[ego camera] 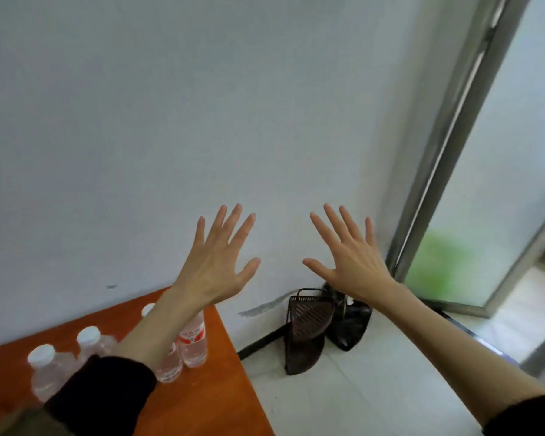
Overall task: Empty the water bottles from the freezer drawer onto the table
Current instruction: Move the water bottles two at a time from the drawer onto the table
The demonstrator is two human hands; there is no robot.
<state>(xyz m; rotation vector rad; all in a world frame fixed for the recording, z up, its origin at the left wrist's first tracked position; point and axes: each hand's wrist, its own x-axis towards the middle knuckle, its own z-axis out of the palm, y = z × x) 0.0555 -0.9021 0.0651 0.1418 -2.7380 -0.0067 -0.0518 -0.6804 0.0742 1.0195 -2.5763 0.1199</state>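
Several clear water bottles with white caps stand on the orange-brown table (208, 401) at the lower left. One bottle (194, 343) shows a red-and-white label; another bottle (44, 371) stands at the left, and my left forearm hides part of the group. My left hand (216, 262) is raised in front of the white wall, fingers spread, holding nothing. My right hand (350, 258) is raised beside it, also spread with nothing in it. No freezer drawer is in view.
A dark slotted basket (307, 328) leans against the wall on the white tiled floor, with a black bag (351, 325) beside it. A frosted glass door in a metal frame (447, 171) stands at the right.
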